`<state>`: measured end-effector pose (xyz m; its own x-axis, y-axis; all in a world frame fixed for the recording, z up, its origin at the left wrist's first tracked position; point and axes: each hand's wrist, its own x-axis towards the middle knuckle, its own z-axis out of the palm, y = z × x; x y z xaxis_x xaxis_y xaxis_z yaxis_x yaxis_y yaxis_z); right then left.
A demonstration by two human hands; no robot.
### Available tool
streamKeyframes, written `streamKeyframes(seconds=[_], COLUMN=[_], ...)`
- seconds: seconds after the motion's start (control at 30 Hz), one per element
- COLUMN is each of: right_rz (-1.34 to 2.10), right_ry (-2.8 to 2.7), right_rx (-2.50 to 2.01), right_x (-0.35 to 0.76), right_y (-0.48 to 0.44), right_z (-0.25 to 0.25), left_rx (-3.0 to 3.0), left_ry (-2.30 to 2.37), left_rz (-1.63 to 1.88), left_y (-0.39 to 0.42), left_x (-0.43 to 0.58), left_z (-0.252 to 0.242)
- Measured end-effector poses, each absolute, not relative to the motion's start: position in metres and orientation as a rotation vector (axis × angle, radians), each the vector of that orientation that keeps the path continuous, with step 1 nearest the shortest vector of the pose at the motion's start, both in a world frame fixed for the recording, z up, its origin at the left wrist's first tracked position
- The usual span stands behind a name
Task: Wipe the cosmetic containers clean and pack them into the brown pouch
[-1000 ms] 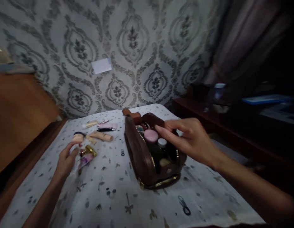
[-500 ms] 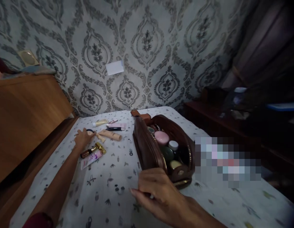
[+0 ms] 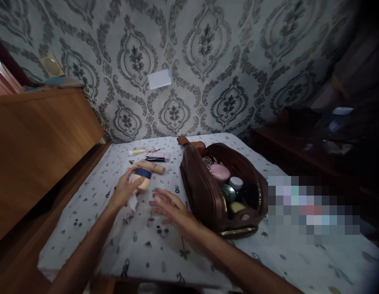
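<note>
My left hand point(image 3: 125, 191) is closed around a small jar point(image 3: 143, 179) with a dark blue lid and a beige body, tilted a little above the sheet. A whitish piece point(image 3: 133, 202) shows beneath that hand; whether it is held too, I cannot tell. To the right, my right hand point(image 3: 168, 207) is empty, its fingers apart and slightly blurred, between the jar and a brown cosmetic bag point(image 3: 197, 190). The unzipped bag contains a pink round case point(image 3: 220, 172), a white-capped bottle point(image 3: 236, 183), a green rounded item point(image 3: 227, 192) and a yellowish item point(image 3: 237, 207).
Behind the jar lie a beige tube point(image 3: 154, 166), a black pen point(image 3: 155, 159), a pink tube point(image 3: 163, 155) and a pale yellow tube point(image 3: 138, 151). A wooden cabinet point(image 3: 45, 134) borders the patterned sheet on the left. A pixelated patch covers the right side.
My left hand has taken hold of the jar and brought it right. My right hand has moved left and forward from the bag's front, its fingers opening. The view has shifted slightly.
</note>
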<state>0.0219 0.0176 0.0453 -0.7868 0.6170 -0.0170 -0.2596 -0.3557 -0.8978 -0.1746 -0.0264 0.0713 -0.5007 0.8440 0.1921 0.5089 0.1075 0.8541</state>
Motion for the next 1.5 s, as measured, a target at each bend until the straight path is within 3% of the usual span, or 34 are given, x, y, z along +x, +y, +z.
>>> streamKeyframes(seconds=[0.13,0.3,0.37,0.5,0.6,0.73,0.97,1.1,1.3,1.5], right_rz=[2.347,2.13,2.014,1.633,1.39,1.307,1.86,1.814,1.46,1.564], right_ry=[-1.125,-1.352,-1.507,-1.855,-2.025,-2.074,-1.603,-1.573,-1.812,-1.817], right_rx=[-0.346,-0.488,-0.492,-0.402,-0.383,-0.238,-0.475,-0.56,-0.458,-0.469], right_x=[0.014,0.018,0.016,0.009,0.012,0.019,0.012,0.013,0.018,0.016], right_y=[0.016,0.018,0.02,0.018,0.015,0.01,0.011,0.015,0.018,0.016], right_z=[0.031,0.013,0.007,-0.007,-0.012,-0.004,0.011,0.011,0.004,0.007], left_rx=[1.671,1.673,1.934,2.515,2.306,1.696,1.152,1.265,1.553,1.823], left_ry=[2.015,2.293,2.279,1.986,2.013,1.864,1.894,1.884,1.964,2.155], left_rz=[1.368,1.451,1.45,0.981,0.798,0.978,1.5,1.565,1.442,1.394], left_y=[-0.053,-0.08,-0.086,-0.079,-0.066,-0.057,-0.074,-0.077,-0.084,-0.095], left_x=[-0.119,-0.112,-0.108,-0.089,-0.089,-0.113,-0.104,-0.088,-0.098,-0.102], left_z=[0.067,0.075,0.075,0.064,0.06,0.064,0.043,0.029,0.019,0.012])
